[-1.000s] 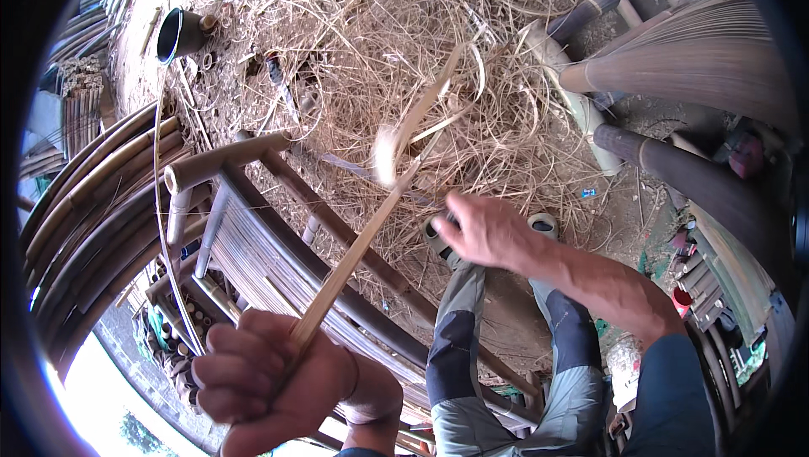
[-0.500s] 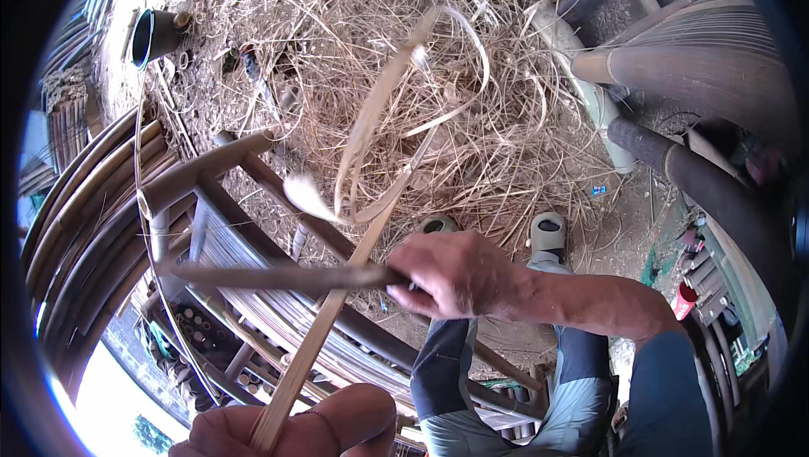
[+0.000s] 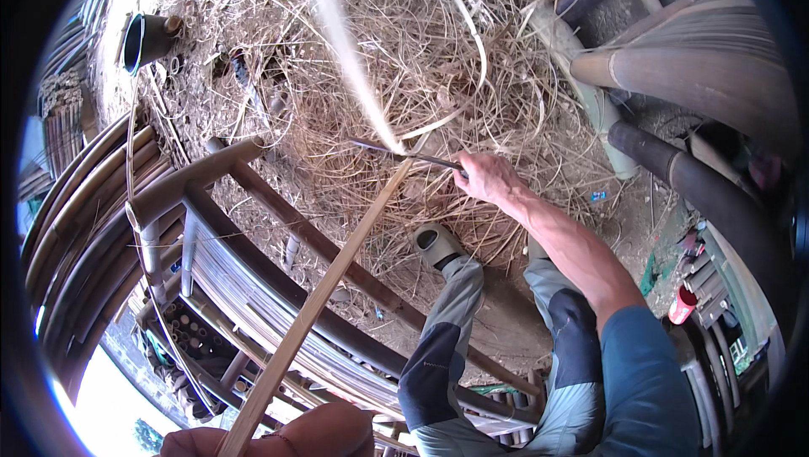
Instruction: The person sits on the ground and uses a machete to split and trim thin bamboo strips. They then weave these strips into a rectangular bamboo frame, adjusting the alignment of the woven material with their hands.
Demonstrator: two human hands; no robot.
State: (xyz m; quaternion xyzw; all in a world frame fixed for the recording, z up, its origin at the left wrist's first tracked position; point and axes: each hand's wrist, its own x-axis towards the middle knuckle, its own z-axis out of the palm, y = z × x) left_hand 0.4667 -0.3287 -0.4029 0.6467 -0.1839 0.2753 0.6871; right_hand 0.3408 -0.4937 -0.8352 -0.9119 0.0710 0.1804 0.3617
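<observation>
My left hand [image 3: 324, 432], at the lower edge, is closed around the near end of a long, flat bamboo strip [image 3: 316, 301]. The strip slants away from me, up and to the right. My right hand [image 3: 490, 179] grips a dark knife [image 3: 431, 159], its handle mostly hidden in the fist. The blade points left and lies across the strip's far end. From there a pale, thin sliver [image 3: 341, 40] rises, blurred by motion. Another light, curved ribbon [image 3: 479, 52] bends over the ground to its right.
Tangled shavings [image 3: 312, 111] cover the ground ahead. A bamboo rack [image 3: 286, 280] runs below the strip, with bundled poles [image 3: 76, 229] to its left. A dark bucket [image 3: 152, 40] lies far left. Thick bamboo poles [image 3: 691, 174] and a red cup [image 3: 683, 303] are at right.
My right hand and the knife have moved away from me along the strip to its far end. The curled sliver has swung up and straightened. My left hand has dropped slightly, still holding the strip.
</observation>
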